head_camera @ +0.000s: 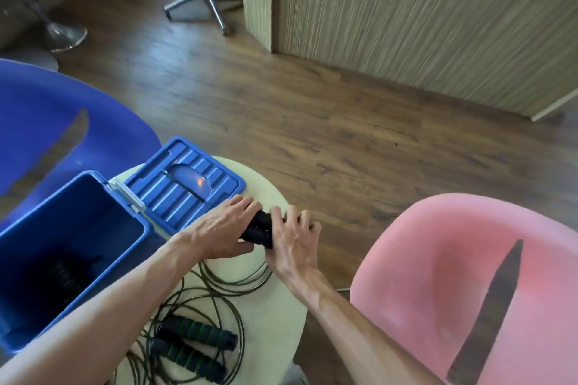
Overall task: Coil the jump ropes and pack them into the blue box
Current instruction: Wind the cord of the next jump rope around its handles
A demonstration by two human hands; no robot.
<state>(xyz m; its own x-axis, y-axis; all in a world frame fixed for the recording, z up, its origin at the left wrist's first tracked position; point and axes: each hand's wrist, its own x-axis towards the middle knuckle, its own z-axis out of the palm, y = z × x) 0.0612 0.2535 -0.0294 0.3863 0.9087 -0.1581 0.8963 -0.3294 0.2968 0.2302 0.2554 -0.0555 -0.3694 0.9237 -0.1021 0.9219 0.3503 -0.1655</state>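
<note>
My left hand [225, 228] and my right hand [294, 242] both grip the two black handles [259, 228] of one jump rope, held side by side above the round cream table [275, 309]. That rope's dark cord [237, 281] hangs in loops below my hands. A second jump rope lies at the table's near edge, its two black-and-green handles [194, 344] side by side amid loose cord. The blue box [40, 244] stands open on the left, with a dark coiled rope [67, 278] at its bottom. Its lid [184, 187] lies flat on the table.
A blue plastic chair [62, 128] stands behind the box on the left. A pink plastic chair [469, 284] stands to the right of the table. A wood-grain counter wall [422, 15] and metal stool legs [203, 3] are farther off on the wooden floor.
</note>
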